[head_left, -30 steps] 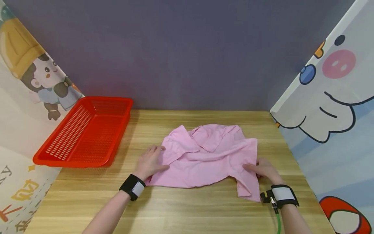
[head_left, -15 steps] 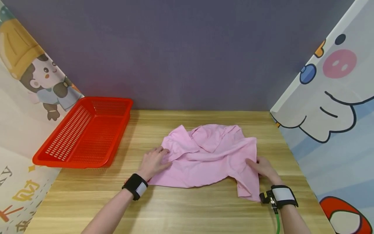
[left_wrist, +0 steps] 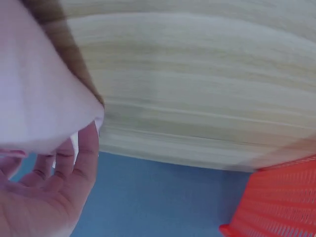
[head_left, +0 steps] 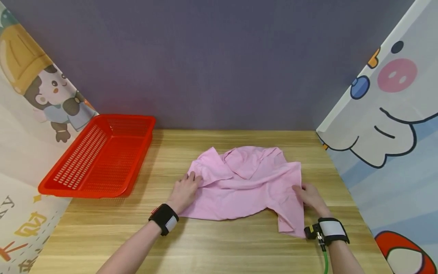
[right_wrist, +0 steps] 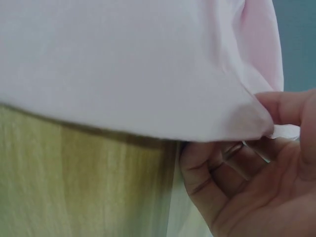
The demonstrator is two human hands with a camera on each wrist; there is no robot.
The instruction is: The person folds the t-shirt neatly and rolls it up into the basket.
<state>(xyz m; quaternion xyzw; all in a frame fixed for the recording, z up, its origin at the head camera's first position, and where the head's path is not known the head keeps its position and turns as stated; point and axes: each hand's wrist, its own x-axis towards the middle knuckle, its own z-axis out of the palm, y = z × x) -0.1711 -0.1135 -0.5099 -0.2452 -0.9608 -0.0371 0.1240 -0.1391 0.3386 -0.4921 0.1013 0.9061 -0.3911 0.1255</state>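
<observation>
A rumpled pink shirt (head_left: 239,198) lies on the wooden table, its upper part folded over in loose creases. At its left edge, my left hand (head_left: 186,192) has bent fingers on the cloth; in the left wrist view its fingertips curl at the hem, while the cloth covers much of the thumb. My right hand (head_left: 310,198) pinches the right edge between thumb and fingers. Up close in the right wrist view, the thumb (right_wrist: 284,106) presses on top of the cloth with fingers curled beneath.
A red perforated plastic basket (head_left: 128,182) stands at the left of the wooden table (head_left: 222,247). A dark grey panel (head_left: 219,64) rises behind, and walls with cartoon prints flank both sides. A green cable (head_left: 326,262) trails from the right wristband.
My left hand has slid right, farther onto the shirt's left edge, and its fingers have bent. The right thumb has drawn slightly toward the right edge. The shirt has hardly shifted.
</observation>
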